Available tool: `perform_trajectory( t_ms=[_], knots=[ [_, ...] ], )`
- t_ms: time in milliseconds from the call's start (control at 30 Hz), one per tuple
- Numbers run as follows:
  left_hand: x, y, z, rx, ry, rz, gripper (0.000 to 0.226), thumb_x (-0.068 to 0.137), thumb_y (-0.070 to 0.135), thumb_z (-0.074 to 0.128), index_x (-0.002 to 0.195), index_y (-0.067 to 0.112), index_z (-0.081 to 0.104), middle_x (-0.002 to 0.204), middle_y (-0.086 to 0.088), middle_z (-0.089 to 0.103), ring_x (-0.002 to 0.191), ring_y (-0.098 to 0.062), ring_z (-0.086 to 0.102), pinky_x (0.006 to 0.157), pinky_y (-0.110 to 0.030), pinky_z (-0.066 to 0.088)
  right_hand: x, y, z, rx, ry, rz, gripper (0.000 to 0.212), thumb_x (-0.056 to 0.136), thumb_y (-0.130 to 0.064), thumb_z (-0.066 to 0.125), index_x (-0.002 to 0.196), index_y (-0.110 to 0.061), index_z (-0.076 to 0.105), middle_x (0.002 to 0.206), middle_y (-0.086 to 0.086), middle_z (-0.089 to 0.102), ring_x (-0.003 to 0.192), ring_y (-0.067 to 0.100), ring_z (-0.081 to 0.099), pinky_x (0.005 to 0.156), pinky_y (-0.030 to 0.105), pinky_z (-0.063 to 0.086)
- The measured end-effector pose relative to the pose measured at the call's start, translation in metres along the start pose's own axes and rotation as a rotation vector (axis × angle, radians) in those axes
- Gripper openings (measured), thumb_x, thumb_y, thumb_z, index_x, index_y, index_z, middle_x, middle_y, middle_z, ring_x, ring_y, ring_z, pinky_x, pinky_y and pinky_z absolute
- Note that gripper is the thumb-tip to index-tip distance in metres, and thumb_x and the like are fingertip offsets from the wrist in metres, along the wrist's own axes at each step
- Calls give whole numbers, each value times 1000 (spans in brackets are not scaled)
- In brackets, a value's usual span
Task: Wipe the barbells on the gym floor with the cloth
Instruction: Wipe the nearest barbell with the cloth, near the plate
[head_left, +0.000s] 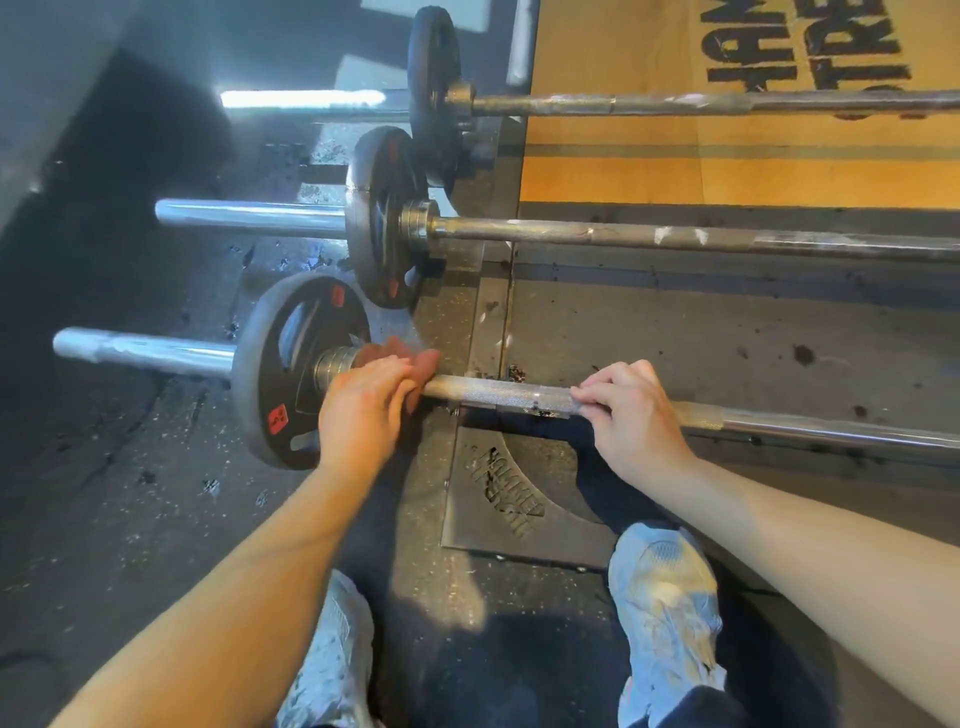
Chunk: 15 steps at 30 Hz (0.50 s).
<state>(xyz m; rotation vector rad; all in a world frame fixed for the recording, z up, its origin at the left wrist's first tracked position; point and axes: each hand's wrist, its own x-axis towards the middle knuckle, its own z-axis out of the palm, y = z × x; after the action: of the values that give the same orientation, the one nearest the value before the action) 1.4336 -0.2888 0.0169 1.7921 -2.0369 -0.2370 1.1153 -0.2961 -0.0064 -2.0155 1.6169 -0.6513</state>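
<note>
Three barbells lie side by side on the gym floor. The nearest barbell (498, 396) has a black weight plate (283, 374) on its left end. My left hand (363, 405) grips a reddish-brown cloth (410, 361) wrapped over the bar just beside the plate's collar. My right hand (631, 410) curls over the same bar further right, holding it. The middle barbell (675, 238) and the far barbell (675, 104) lie beyond, each with a black plate at the left.
My two light-coloured shoes (667, 618) stand on dark rubber flooring right below the bar. A black moulded mat piece (514, 499) with raised lettering lies between them and the bar. An orange wooden platform (753, 166) with black lettering fills the upper right.
</note>
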Motion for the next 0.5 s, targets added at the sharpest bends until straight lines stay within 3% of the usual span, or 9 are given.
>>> perform_trajectory(
  t_ms=[167, 333, 500],
  knots=[
    [1, 38, 26, -10, 64, -30, 18, 97, 17, 66, 109, 22, 77, 111, 3, 76, 108, -15, 68, 106, -35, 47, 3, 0, 0, -9, -6, 18, 19, 93, -3, 70, 106, -11, 80, 100, -2, 66, 98, 20, 47, 82, 41, 50],
    [4, 112, 83, -93, 14, 46, 16, 93, 13, 70, 105, 17, 78, 113, 0, 76, 111, -17, 69, 109, -43, 47, 8, -3, -11, -11, -98, 29, 18, 95, -9, 69, 109, -14, 79, 103, -4, 66, 103, 17, 49, 88, 35, 49],
    [7, 124, 87, -104, -54, 95, 17, 94, 19, 69, 110, 19, 78, 117, 0, 75, 114, -18, 68, 110, -44, 46, 12, 2, -19, -11, -100, 111, 23, 92, -21, 74, 115, -19, 73, 109, -9, 61, 104, 9, 50, 92, 28, 49]
  ],
)
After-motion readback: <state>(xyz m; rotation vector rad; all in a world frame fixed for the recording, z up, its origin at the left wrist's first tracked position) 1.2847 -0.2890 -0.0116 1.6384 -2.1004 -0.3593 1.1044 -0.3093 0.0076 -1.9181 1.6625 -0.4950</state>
